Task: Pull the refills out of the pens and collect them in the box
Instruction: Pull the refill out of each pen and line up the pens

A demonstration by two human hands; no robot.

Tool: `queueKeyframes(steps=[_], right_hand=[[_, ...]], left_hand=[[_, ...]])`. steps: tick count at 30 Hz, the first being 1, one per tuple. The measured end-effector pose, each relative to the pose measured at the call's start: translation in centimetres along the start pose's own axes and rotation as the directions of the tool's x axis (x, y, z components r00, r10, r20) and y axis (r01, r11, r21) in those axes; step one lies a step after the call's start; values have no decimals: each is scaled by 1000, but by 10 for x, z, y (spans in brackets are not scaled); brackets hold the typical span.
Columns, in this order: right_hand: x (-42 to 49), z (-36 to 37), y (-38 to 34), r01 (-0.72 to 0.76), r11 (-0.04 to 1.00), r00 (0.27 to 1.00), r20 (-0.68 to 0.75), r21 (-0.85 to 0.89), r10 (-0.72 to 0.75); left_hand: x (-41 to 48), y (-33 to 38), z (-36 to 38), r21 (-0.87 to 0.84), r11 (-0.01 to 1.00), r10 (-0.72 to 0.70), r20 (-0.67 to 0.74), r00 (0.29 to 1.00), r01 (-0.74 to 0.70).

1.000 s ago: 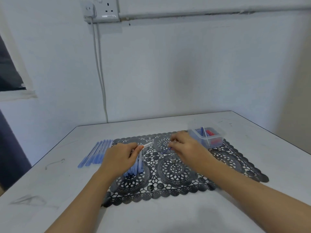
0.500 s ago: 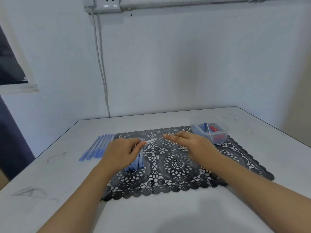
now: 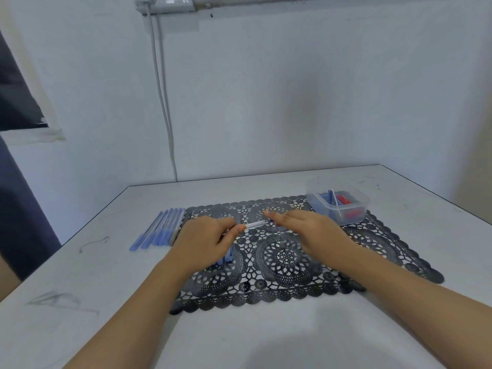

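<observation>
Left hand point(image 3: 205, 241) is gripping a thin clear plastic pen point(image 3: 255, 224) over the black lacy mat point(image 3: 292, 265); right hand point(image 3: 312, 231) is lying flat-fingered at its tip, can't tell if it's pinching. Clear box point(image 3: 319, 206) is sitting on the mat's far right corner. A second ago those right fingers were bunched, now they're stretching out.

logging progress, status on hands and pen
Left hand grips clear plastic pen. Right hand at its tip, grip unclear. Clear plastic box beyond, path open.
</observation>
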State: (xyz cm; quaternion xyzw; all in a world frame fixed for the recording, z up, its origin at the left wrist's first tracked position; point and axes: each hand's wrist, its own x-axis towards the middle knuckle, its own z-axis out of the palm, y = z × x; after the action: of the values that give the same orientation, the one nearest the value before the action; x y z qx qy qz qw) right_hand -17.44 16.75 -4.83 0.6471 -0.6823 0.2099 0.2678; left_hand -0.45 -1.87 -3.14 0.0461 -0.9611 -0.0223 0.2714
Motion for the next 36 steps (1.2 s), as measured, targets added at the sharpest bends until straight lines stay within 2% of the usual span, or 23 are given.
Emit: queueKeyframes(steps=[15, 22, 24, 27, 31, 36], right_hand=[[0, -3, -3, 56, 998, 997, -54, -1, -56], [-1, -6, -7, 24, 998, 998, -66, 58, -21], [0, -9, -10, -17, 996, 996, -89, 86, 25], [0, -12, -13, -158, 983, 977, -126, 98, 170], [0, -15, -10, -314, 949, 937, -164, -9, 309], [0, -16, -12, -401, 913, 912, -133, -75, 389]], left_hand=[[1, 4, 0, 9, 1000, 4, -2, 1000, -4], [1, 6, 0, 22, 1000, 8, -5, 1000, -7], [1, 5, 0, 12, 1000, 2, 3, 1000, -2], [1, 4, -1, -1, 1000, 4, 4, 1000, -4], [1, 4, -1, 10, 1000, 3, -2, 1000, -3], [1, 4, -1, 21, 1000, 2, -5, 1000, -2]])
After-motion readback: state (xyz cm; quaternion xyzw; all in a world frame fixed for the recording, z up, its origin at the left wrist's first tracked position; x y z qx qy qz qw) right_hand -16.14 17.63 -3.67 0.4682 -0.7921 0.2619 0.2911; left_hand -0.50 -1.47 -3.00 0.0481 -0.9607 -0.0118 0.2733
